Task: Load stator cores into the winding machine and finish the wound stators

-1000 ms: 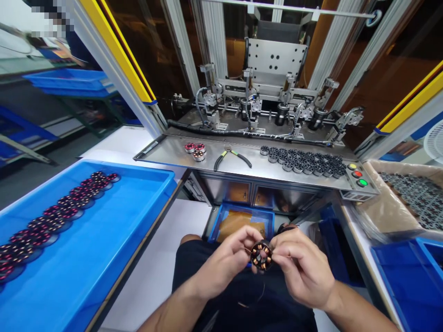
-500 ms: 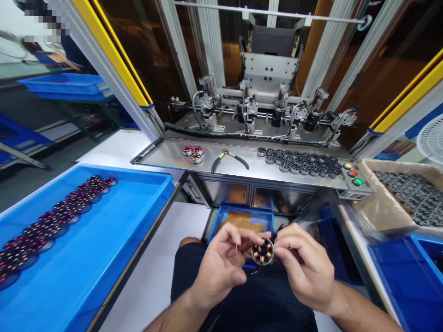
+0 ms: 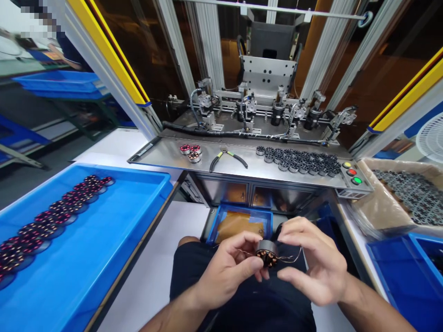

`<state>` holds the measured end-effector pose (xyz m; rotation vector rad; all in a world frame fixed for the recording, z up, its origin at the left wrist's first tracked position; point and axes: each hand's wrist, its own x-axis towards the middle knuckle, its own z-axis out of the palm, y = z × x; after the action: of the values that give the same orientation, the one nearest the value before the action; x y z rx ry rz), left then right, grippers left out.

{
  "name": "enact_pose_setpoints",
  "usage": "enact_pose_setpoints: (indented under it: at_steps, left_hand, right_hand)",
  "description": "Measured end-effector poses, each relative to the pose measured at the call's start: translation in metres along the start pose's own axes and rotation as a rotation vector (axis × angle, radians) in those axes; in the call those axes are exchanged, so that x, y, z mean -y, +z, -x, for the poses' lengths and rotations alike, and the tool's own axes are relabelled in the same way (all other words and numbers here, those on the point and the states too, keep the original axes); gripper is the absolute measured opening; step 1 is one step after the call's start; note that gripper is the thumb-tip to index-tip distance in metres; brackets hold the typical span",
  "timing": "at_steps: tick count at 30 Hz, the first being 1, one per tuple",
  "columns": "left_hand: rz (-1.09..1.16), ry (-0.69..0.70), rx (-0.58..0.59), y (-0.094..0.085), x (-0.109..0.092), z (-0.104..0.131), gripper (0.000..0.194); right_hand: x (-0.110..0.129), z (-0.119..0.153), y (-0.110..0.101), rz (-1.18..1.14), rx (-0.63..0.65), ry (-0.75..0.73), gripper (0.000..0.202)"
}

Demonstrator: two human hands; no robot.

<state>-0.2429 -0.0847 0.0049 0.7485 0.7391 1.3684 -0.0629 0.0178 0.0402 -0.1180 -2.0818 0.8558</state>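
My left hand (image 3: 230, 272) grips a round metal stator (image 3: 267, 251) between thumb and fingers, above my lap. Copper windings show on the stator's lower face, and its grey rim is turned up. Thin copper wires (image 3: 289, 259) stick out from both sides of it. Just right of the stator, my right hand (image 3: 313, 263) has its thumb and fingers spread apart around the wire ends, with no firm hold visible.
Pliers (image 3: 228, 159), several wound stators (image 3: 194, 157) and rows of dark stators (image 3: 301, 161) lie on the metal ledge. A blue tray (image 3: 138, 184) is at left, a lined box (image 3: 367, 184) at right. Behind stands a machine (image 3: 270, 76); a person (image 3: 71, 50) is at far left.
The stator has tilted from face-on to rim-up, and my left hand has closed around it. My right hand has let go of it, opened and moved slightly right.
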Motion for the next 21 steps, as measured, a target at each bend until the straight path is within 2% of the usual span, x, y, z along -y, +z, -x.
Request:
enact_pose_setpoints:
  at_steps: [5,8,12,15,17,21]
  left_hand:
    - [0.013,0.039,0.001,-0.001,0.005,0.001,0.024]
    - [0.045,0.103,-0.005,0.000,0.008,0.001,0.024]
    - [0.199,0.256,-0.038,0.003,0.001,0.001,0.043]
    - [0.366,0.301,-0.018,0.003,-0.006,0.000,0.056]
    - [0.385,0.202,0.025,-0.002,-0.004,-0.003,0.057]
    - [0.304,-0.103,0.297,-0.015,0.014,-0.009,0.062]
  right_hand:
    - [0.007,-0.007,-0.002,0.122,0.037,-0.045,0.017]
    - [0.014,-0.010,0.002,0.197,0.023,-0.007,0.015]
    - [0.022,-0.018,0.008,0.222,-0.027,0.102,0.016]
    - [0.024,-0.026,0.010,0.236,0.048,0.100,0.014]
    - [0.023,-0.027,0.009,0.242,0.128,0.055,0.015]
    - [0.016,-0.014,-0.002,0.264,0.273,-0.056,0.019]
